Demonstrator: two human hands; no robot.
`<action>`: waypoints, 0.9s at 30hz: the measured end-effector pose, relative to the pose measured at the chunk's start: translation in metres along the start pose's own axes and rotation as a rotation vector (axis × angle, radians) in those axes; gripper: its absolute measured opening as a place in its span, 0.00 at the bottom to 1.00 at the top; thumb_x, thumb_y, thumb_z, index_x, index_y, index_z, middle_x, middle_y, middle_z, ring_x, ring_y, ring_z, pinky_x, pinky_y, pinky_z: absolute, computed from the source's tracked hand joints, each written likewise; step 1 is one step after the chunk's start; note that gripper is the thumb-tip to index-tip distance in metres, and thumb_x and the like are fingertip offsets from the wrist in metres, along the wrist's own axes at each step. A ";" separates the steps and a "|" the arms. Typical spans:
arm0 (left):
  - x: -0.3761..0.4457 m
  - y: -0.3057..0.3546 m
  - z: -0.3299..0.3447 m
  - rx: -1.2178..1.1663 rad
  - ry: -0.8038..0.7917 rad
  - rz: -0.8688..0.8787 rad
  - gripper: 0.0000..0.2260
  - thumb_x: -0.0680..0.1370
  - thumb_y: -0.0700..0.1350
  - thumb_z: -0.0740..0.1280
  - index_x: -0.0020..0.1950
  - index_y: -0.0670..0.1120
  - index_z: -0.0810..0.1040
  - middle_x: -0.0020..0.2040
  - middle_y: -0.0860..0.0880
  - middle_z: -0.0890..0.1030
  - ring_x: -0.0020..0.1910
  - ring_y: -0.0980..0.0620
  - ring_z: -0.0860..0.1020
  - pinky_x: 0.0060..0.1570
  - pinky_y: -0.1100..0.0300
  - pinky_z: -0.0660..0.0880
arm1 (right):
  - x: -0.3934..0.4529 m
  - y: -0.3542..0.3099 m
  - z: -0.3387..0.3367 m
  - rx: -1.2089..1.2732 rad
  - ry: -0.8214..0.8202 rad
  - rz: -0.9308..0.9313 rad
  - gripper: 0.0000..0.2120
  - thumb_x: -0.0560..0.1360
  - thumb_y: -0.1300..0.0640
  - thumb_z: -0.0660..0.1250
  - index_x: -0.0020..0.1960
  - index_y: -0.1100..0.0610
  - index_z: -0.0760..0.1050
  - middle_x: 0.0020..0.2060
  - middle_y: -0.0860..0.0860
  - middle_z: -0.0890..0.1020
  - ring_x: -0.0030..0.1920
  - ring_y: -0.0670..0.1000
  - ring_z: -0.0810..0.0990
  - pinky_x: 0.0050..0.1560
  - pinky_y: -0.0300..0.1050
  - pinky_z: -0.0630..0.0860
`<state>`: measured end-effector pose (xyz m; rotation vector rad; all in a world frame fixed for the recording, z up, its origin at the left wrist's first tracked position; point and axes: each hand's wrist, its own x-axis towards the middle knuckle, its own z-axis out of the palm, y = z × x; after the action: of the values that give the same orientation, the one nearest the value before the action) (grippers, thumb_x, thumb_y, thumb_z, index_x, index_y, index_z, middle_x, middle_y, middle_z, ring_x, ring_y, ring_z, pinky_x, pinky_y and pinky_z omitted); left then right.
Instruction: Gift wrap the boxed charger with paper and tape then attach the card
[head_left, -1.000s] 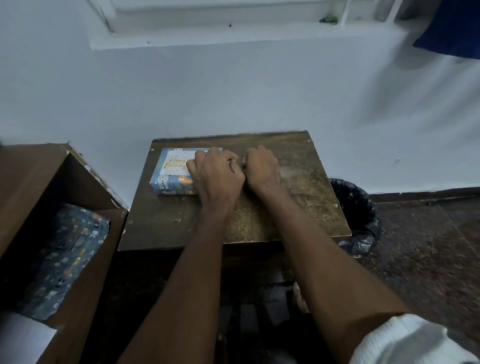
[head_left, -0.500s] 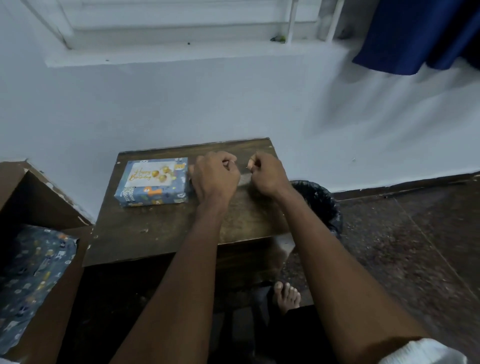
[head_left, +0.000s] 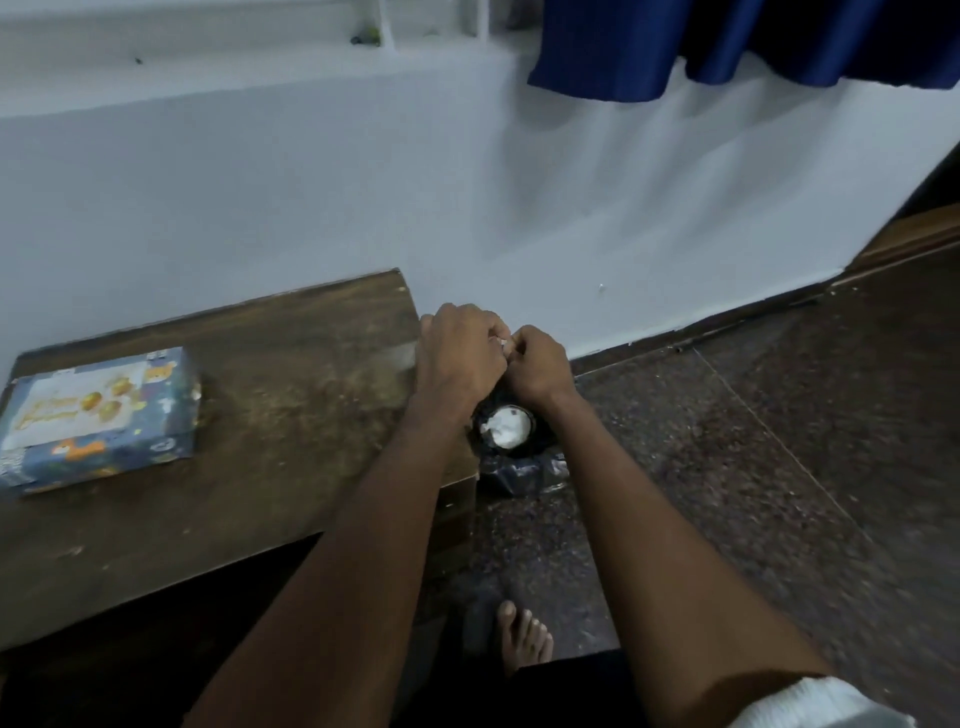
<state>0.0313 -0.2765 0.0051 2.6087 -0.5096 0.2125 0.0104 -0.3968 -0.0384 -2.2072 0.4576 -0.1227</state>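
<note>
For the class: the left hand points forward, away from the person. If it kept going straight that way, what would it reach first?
Probably the white wall. The left hand sits at the table's far right corner, and nothing shows between it and the wall, though depth is unclear in this single view.

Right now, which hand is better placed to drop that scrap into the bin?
Right, probably. Both hands pinch a small pale scrap together, but the right hand sits directly above the bin, while the left hand is nearer the table.

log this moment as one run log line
gift box: wrapped, card on top, on table | left hand + right hand: pinching small scrap above bin
</note>
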 end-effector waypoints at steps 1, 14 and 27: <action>0.009 0.003 0.005 0.074 -0.100 0.035 0.10 0.79 0.40 0.68 0.49 0.53 0.88 0.52 0.53 0.86 0.55 0.49 0.80 0.64 0.53 0.66 | 0.007 0.010 0.002 -0.002 -0.004 0.024 0.08 0.76 0.66 0.64 0.43 0.55 0.72 0.38 0.46 0.77 0.38 0.47 0.73 0.34 0.41 0.66; 0.105 -0.024 0.095 0.239 -0.926 0.018 0.08 0.78 0.49 0.76 0.45 0.45 0.89 0.43 0.50 0.88 0.47 0.48 0.87 0.57 0.49 0.83 | 0.040 0.109 0.040 -0.182 -0.134 0.193 0.11 0.77 0.68 0.62 0.43 0.53 0.72 0.48 0.53 0.81 0.50 0.56 0.78 0.48 0.49 0.73; 0.101 -0.020 0.105 0.417 -0.824 0.099 0.06 0.81 0.44 0.72 0.57 0.44 0.82 0.52 0.46 0.82 0.50 0.43 0.80 0.49 0.51 0.75 | 0.065 0.114 0.045 -0.207 -0.040 0.230 0.11 0.76 0.67 0.70 0.48 0.54 0.87 0.52 0.55 0.88 0.56 0.57 0.85 0.61 0.49 0.80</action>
<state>0.1378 -0.3423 -0.0719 3.0002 -0.9448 -0.8486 0.0499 -0.4525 -0.1595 -2.3343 0.7254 0.0961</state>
